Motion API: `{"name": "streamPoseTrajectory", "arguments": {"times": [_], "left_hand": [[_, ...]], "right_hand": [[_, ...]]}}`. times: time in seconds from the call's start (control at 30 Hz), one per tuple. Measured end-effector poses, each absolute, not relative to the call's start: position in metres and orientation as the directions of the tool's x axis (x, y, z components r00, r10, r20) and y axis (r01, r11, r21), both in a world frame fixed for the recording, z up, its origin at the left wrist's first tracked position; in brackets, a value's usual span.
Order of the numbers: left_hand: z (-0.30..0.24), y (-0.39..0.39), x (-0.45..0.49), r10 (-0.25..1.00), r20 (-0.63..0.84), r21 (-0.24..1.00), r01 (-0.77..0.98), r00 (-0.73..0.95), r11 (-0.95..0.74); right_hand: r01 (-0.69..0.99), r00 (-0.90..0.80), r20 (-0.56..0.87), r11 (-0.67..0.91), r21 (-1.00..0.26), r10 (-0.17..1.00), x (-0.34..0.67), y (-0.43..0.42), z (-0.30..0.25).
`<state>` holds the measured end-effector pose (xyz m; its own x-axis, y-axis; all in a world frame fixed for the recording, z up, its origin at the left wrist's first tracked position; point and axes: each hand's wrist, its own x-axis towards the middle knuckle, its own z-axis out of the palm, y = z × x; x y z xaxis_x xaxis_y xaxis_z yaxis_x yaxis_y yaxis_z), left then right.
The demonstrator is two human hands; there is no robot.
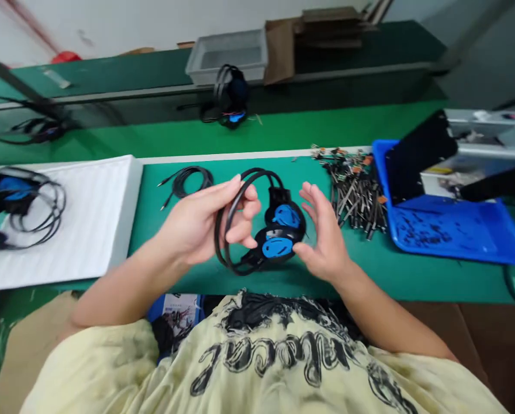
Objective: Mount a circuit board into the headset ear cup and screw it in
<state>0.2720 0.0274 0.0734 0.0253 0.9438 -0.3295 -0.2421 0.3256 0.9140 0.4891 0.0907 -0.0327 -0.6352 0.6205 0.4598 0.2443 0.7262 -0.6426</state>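
My left grip (203, 221) closes on the light, springy headband (251, 174), the surest hold; my right grip (321, 233) spreads open just beside the stiff earcups (277, 247).

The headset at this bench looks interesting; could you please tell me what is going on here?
A person's left hand grips the black band of a headset, while their open right hand is held beside its blue-and-black earcups, above a green bench. A coiled cable lies nearby, and other headsets rest on a white pad to the left.
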Motion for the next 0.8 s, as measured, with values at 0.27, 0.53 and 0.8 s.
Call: {"name": "streamPoseTrajectory", "arguments": {"times": [0.27, 0.53, 0.8], "left_hand": [[0.028, 0.068, 0.315, 0.962, -0.263, 0.960, -0.113, -0.067, 0.255], [-0.069, 0.090, 0.273, 0.896, 0.062, 0.709, 0.612, 0.441, -0.350], [-0.098, 0.101, 0.238, 0.926, 0.014, 0.690, 0.667, 0.377, -0.282]], "right_hand": [[0.309, -0.739, 0.386, 0.787, -0.533, 0.552, 0.500, 0.052, -0.092], [0.252, -0.645, 0.418, 0.695, -0.674, 0.640, 0.474, 0.078, -0.083], [0.229, -0.654, 0.222, 0.469, -0.853, 0.724, 0.433, 0.137, -0.044]]}}
